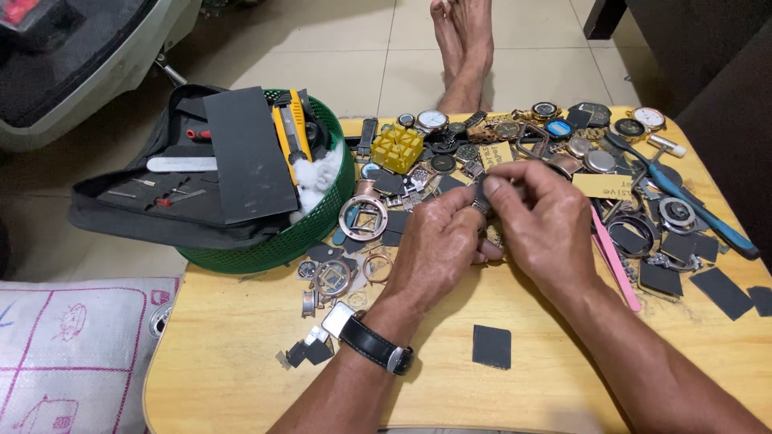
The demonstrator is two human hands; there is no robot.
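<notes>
My left hand (438,245) and my right hand (543,217) meet over the middle of a small wooden table (241,354). Between their fingertips they pinch a small metal watch part (482,201), mostly hidden by the fingers. A black-strapped wristwatch (370,341) sits on my left wrist. Around the hands lie many watches, watch cases (362,217), rings and dark square pads (491,346).
A green basket (322,217) holding a black tool pouch, a yellow tool and cotton stands at the table's left. A yellow plastic block (397,148), pink tweezers (615,257) and a blue-handled tool (691,205) lie among the parts. My bare feet (464,48) rest on the tiled floor beyond.
</notes>
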